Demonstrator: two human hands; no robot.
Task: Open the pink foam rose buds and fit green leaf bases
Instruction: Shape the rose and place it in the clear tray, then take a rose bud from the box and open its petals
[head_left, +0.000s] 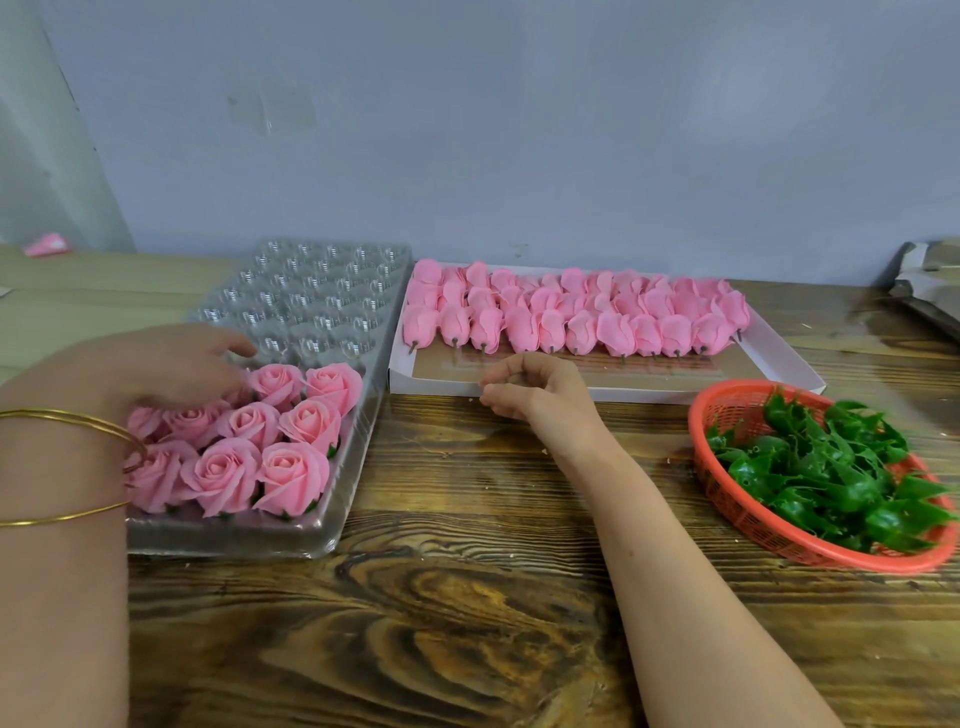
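Several opened pink roses (249, 447) with green bases sit in the near cells of a clear plastic tray (322, 306). My left hand (171, 369) lies over the tray's roses, fingers spread, and hides whatever is under its palm. Rows of closed pink buds (571, 312) with short stems lie in a flat white box (779, 364). My right hand (530, 387) hovers at the box's front edge with its fingers loosely curled and nothing in them. Green leaf bases (826, 467) fill a red basket (727, 405) at the right.
A wooden table (467, 597) spans the foreground between the tray and the basket. A grey wall stands close behind the box. A pink scrap (47, 244) lies at the far left, and crumpled grey packaging (930, 280) at the far right.
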